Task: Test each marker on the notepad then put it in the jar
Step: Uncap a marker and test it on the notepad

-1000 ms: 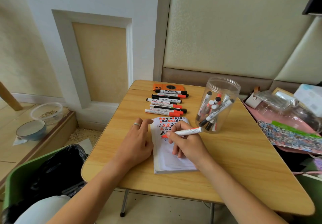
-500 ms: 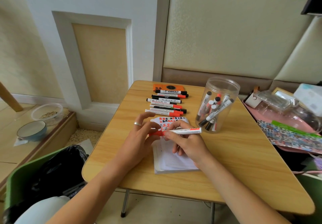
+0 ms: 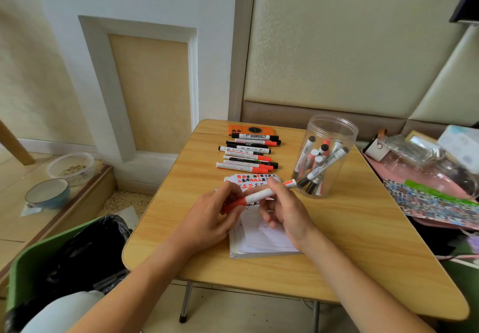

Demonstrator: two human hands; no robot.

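While the right hand (image 3: pixel 283 207) pinches the white barrel of the red-capped marker (image 3: pixel 259 196) between thumb and forefinger, the left hand (image 3: pixel 220 213) curls its fingers round the red cap end, so each grip has hold of the same pen, which lies nearly level just above the notepad. A second ago the marker's tip was down on the paper with the right hand writing and the left hand lying flat beside the pad; half a second ago the left hand had come up to meet the pen. The cap now sits over the tip end, which I take to mean the test stroke is done and the pen is being closed; whether the cap has fully seated I cannot tell.

Under the hands lies the white paper notepad (image 3: pixel 261 239), near the middle of the wooden tabletop (image 3: pixel 363 242), its top page covered with red and black test marks. Just beside the right hand, toward the far right part of the tabletop, stands the clear round plastic jar (image 3: pixel 327 156), open and upright, with several markers leaning inside. Near the far edge lies a row of red and black markers (image 3: pixel 247 155), still waiting, with an orange flat box (image 3: pixel 239 129) behind them.

The next move is likely a short carry to the jar's mouth, and many pens remain.
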